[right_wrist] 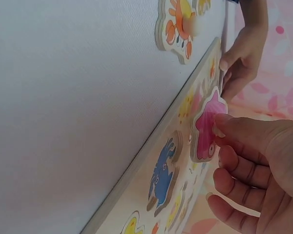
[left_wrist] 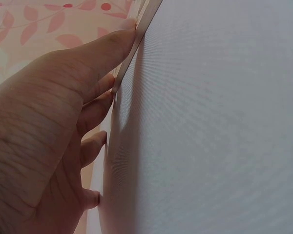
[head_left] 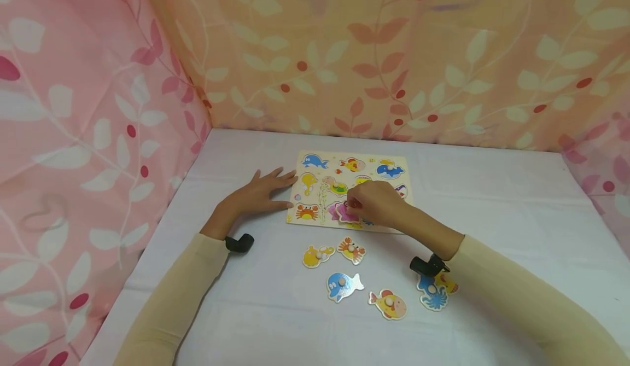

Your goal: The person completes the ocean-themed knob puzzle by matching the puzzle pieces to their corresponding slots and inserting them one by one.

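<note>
In the head view, a pale wooden peg puzzle board (head_left: 401, 161) with sea-animal pictures lies on the white table. My right hand (head_left: 381, 204) pinches a pink starfish piece (head_left: 348, 213) by its knob, over a similar pink shape at the board's lower middle. In the right wrist view, thumb and fingertips meet at the knob, and the starfish (right_wrist: 207, 129) looks tilted and partly apart from the board. My left hand (head_left: 258, 195) lies with fingers spread against the board's left edge. The left wrist view shows its thumb and fingertips touching that edge.
In front of the board lie loose knobbed pieces: a yellow one (head_left: 317, 256), a crab (head_left: 351, 250), a blue whale (head_left: 343, 286) and a fish (head_left: 394, 306). Under the right wrist, a blue octopus (head_left: 434, 298) lies beside a partly hidden yellow piece (head_left: 448, 284). Patterned curtains (head_left: 315, 54) enclose the table.
</note>
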`<control>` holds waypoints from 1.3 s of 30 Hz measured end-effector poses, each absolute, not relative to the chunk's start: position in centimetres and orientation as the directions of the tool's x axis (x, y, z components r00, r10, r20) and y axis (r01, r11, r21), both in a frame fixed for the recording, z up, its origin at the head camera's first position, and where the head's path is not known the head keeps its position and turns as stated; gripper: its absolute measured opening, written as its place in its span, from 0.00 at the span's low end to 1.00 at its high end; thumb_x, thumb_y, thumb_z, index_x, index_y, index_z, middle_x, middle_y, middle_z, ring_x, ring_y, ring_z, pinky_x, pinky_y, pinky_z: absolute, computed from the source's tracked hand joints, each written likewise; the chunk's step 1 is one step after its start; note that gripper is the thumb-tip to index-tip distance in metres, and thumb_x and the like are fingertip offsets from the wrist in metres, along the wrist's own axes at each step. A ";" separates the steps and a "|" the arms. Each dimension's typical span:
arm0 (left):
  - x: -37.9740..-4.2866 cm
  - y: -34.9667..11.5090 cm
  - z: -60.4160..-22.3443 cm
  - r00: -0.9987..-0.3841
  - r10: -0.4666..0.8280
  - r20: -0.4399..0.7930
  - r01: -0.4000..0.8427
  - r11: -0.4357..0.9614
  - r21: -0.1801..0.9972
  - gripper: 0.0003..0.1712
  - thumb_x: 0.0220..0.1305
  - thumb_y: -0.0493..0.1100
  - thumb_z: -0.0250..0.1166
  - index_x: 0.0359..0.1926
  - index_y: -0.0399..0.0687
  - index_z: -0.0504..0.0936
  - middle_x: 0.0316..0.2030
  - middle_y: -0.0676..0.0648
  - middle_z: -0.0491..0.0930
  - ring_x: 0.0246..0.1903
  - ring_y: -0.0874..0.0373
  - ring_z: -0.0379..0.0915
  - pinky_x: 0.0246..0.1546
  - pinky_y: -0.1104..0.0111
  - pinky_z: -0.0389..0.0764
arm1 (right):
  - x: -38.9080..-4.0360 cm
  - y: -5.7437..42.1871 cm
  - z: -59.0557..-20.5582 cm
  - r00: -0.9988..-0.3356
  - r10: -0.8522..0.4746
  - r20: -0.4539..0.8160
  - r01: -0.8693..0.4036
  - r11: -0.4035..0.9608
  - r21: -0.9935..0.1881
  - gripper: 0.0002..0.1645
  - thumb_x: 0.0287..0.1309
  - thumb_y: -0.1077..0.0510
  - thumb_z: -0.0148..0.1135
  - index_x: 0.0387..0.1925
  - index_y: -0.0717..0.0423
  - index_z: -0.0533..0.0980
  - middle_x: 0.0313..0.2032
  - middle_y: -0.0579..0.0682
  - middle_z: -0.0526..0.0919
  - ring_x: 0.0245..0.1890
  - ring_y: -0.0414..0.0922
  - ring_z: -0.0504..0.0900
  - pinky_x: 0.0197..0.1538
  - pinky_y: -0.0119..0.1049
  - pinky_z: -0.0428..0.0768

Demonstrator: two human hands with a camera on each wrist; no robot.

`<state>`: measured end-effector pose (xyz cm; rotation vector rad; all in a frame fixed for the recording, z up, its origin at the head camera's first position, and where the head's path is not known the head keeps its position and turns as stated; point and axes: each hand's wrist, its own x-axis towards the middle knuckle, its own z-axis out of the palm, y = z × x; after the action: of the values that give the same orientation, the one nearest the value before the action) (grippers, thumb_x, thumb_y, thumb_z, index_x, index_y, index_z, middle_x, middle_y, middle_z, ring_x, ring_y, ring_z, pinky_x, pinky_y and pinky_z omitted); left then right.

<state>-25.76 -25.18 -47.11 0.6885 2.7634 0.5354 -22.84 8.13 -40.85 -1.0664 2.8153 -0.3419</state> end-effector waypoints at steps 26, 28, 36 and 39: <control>-25.9 -25.3 -47.0 -0.854 0.499 -0.146 0.409 0.818 0.404 0.50 0.61 0.75 0.61 0.79 0.68 0.56 0.78 0.66 0.49 0.80 0.54 0.32 0.73 0.39 0.27 | -24.3 6.1 -42.4 -0.768 -0.633 -0.100 -0.585 0.756 -0.293 0.09 0.61 0.48 0.73 0.33 0.49 0.86 0.20 0.40 0.79 0.26 0.41 0.76 0.33 0.34 0.75; -25.9 -25.3 -47.0 -0.855 0.497 -0.148 0.407 0.820 0.403 0.50 0.61 0.75 0.61 0.79 0.68 0.56 0.78 0.66 0.49 0.80 0.54 0.32 0.73 0.39 0.27 | -24.3 6.1 -42.4 -0.766 -0.635 -0.095 -0.586 0.752 -0.302 0.09 0.61 0.49 0.73 0.33 0.49 0.86 0.22 0.40 0.80 0.26 0.40 0.76 0.34 0.34 0.76; -25.8 -25.2 -46.9 -0.853 0.501 -0.146 0.410 0.817 0.406 0.50 0.62 0.74 0.62 0.79 0.67 0.56 0.78 0.65 0.49 0.80 0.55 0.32 0.73 0.39 0.27 | -24.2 5.9 -42.6 -0.762 -0.642 -0.082 -0.593 0.743 -0.310 0.08 0.61 0.50 0.72 0.33 0.49 0.86 0.23 0.39 0.82 0.27 0.40 0.76 0.35 0.33 0.77; -25.8 -25.2 -47.0 -0.854 0.500 -0.143 0.410 0.817 0.404 0.50 0.62 0.74 0.62 0.79 0.67 0.56 0.78 0.65 0.49 0.80 0.54 0.32 0.73 0.39 0.27 | -24.2 5.9 -42.5 -0.765 -0.637 -0.091 -0.583 0.746 -0.321 0.08 0.61 0.50 0.72 0.33 0.50 0.86 0.22 0.39 0.81 0.26 0.41 0.76 0.36 0.34 0.78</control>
<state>-25.81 -25.22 -46.97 0.7025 2.7589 0.5333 -24.19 5.89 -42.52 -0.9716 2.7506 -0.4090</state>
